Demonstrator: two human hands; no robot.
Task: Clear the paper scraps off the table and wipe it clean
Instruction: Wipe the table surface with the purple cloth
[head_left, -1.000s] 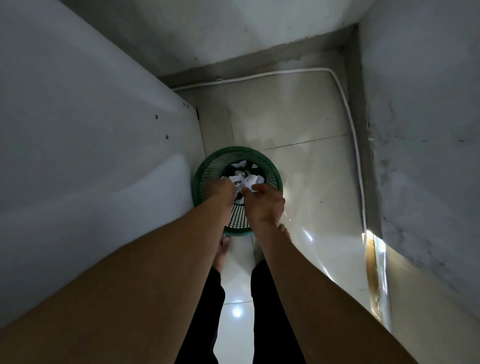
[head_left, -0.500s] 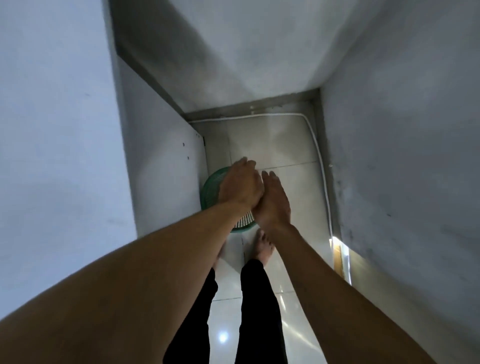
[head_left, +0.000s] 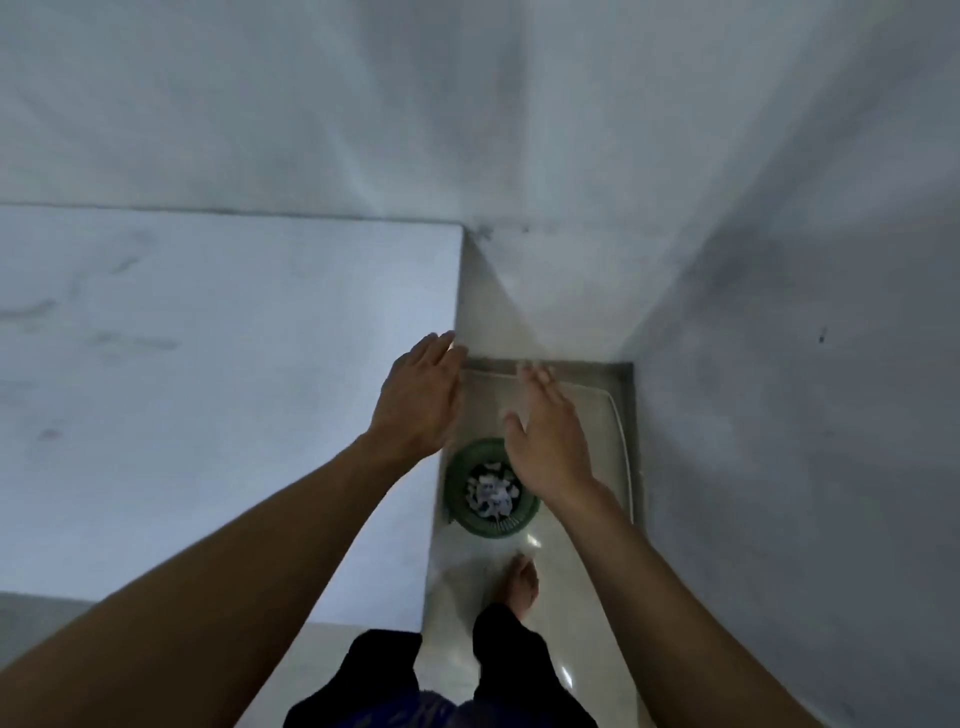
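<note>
Left hand flat, right hand flat — both empty, above green basket

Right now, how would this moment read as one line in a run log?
stage: scraps binned | left hand: open, empty | right hand: open, empty | paper scraps: in green basket on floor | table: wipe not yet done

scraps in basket | basket on floor, right of table
</note>
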